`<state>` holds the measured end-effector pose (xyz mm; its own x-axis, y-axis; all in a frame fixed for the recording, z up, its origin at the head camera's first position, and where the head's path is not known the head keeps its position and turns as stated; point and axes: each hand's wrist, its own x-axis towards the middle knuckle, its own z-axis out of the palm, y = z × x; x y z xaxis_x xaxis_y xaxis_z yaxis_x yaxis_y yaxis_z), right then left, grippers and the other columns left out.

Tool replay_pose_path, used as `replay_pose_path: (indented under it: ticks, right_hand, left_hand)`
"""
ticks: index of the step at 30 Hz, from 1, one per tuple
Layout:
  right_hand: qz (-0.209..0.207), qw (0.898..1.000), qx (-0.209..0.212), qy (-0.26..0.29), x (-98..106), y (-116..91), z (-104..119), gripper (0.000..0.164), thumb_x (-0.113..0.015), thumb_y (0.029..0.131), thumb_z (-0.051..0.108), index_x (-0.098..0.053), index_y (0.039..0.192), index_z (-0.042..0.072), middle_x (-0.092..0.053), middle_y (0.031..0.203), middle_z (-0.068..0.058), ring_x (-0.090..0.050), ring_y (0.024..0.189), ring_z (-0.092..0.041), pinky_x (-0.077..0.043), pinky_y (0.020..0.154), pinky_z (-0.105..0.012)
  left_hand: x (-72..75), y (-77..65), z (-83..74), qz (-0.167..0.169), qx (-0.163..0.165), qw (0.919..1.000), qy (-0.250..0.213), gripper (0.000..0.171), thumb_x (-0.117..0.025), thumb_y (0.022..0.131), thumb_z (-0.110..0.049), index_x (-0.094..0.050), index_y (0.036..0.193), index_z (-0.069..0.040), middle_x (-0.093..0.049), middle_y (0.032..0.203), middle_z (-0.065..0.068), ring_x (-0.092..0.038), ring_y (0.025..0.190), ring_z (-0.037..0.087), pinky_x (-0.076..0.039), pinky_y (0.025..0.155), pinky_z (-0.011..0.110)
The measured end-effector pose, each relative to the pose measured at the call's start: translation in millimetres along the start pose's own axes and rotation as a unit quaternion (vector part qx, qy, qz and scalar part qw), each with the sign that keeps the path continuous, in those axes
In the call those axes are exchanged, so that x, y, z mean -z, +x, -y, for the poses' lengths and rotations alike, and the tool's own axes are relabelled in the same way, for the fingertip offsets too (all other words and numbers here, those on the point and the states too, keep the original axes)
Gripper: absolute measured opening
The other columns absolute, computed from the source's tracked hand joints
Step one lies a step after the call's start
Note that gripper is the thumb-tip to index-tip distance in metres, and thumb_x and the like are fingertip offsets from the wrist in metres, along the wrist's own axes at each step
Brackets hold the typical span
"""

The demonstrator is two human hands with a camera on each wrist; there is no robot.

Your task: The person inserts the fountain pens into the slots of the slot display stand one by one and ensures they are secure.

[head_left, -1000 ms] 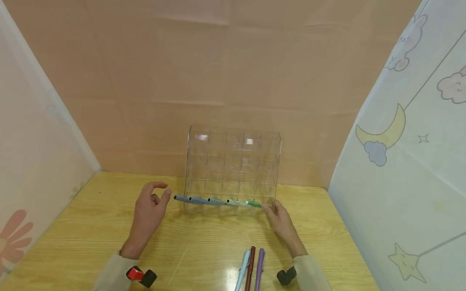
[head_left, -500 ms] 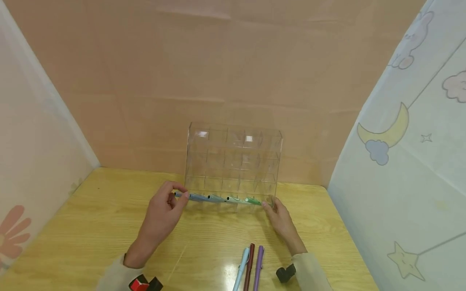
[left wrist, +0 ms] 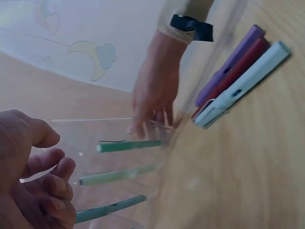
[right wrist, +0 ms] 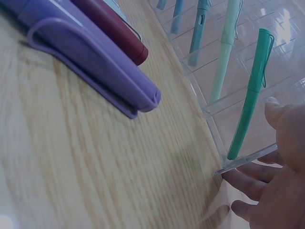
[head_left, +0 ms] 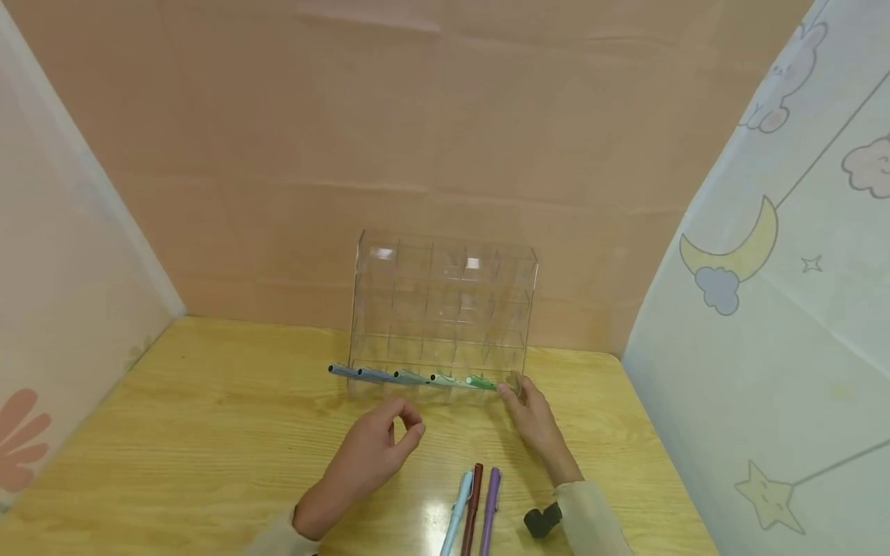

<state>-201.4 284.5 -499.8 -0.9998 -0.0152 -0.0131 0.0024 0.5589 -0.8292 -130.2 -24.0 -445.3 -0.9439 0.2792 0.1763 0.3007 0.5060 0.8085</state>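
Note:
A clear plastic pen holder (head_left: 442,313) with rows of compartments stands at the back of the table. Along its lowest row lean several pens, from a blue one (head_left: 342,371) on the left to a green one (head_left: 480,381) on the right. My right hand (head_left: 537,425) grips the holder's lower right side, thumb inside the wall and fingers outside in the right wrist view. In front of the holder, my left hand (head_left: 371,452) hovers with loosely bent fingers and nothing in them. Light blue (head_left: 456,510), dark red (head_left: 473,502) and purple (head_left: 490,506) pens lie between both forearms.
The wooden table (head_left: 208,432) meets a tan cloth backdrop (head_left: 278,154) behind the holder. Pale patterned cloth walls (head_left: 779,371) close in both sides. A black wrist device (head_left: 542,521) sits by the right sleeve.
My left hand touched the leftmost pen half a second ago, then moved right and toward me, away from the holder. My right hand has stayed on the holder's side.

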Motion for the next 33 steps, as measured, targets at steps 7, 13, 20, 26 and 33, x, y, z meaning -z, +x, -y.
replay_pose_path:
  ticks: [7,13,20,26,33]
  right_hand:
    - [-0.002,1.000,-0.002,-0.001,0,-1,2,0.075,-0.048,0.113,0.048,-0.027,0.165,-0.003,-0.029,0.171,-0.032,-0.031,0.156,-0.055,-0.032,0.125,-0.069]
    - [-0.001,1.000,0.004,-0.003,0,0,0,0.079,-0.047,0.112,0.051,-0.027,0.165,-0.003,-0.031,0.170,-0.032,-0.033,0.156,-0.055,-0.033,0.124,-0.069]
    - [0.002,1.000,0.000,0.009,2,-2,-1,0.077,-0.048,0.113,0.049,-0.026,0.166,-0.003,-0.029,0.171,-0.032,-0.032,0.156,-0.056,-0.033,0.124,-0.069]
    - [-0.002,1.000,-0.006,0.016,0,-1,-3,0.081,-0.048,0.111,0.055,-0.026,0.166,-0.001,-0.030,0.170,-0.032,-0.032,0.156,-0.057,-0.033,0.123,-0.069]
    - [-0.004,1.000,-0.004,0.003,0,1,-2,0.079,-0.049,0.111,0.054,-0.028,0.166,0.000,-0.033,0.169,-0.032,-0.035,0.154,-0.057,-0.034,0.123,-0.070]
  left_hand:
    - [-31.1,0.9,9.8,0.055,-0.011,0.9984,0.008,0.007,-0.070,0.104,-0.027,-0.068,0.103,-0.020,-0.067,0.097,-0.008,-0.042,0.060,0.000,-0.040,0.058,0.023]
    - [-57.9,-1.7,11.2,0.122,0.012,0.9920,0.028,0.023,-0.071,0.102,-0.035,-0.072,0.114,-0.014,-0.068,0.100,-0.008,-0.056,0.071,0.001,-0.047,0.062,0.024]
    - [-81.9,-2.9,5.3,0.163,0.028,0.9848,0.052,0.032,-0.071,0.101,-0.040,-0.071,0.117,-0.012,-0.067,0.094,-0.008,-0.061,0.078,0.002,-0.051,0.066,0.027]
    - [-95.1,0.0,6.8,0.167,0.032,0.9836,0.059,0.028,-0.076,0.099,-0.037,-0.073,0.112,-0.013,-0.061,0.084,-0.012,-0.054,0.071,0.000,-0.046,0.062,0.025]
    - [-98.2,-0.1,11.4,0.159,0.025,0.9850,0.061,0.026,-0.080,0.097,-0.033,-0.072,0.114,-0.016,-0.059,0.082,-0.014,-0.051,0.070,-0.001,-0.043,0.062,0.024]
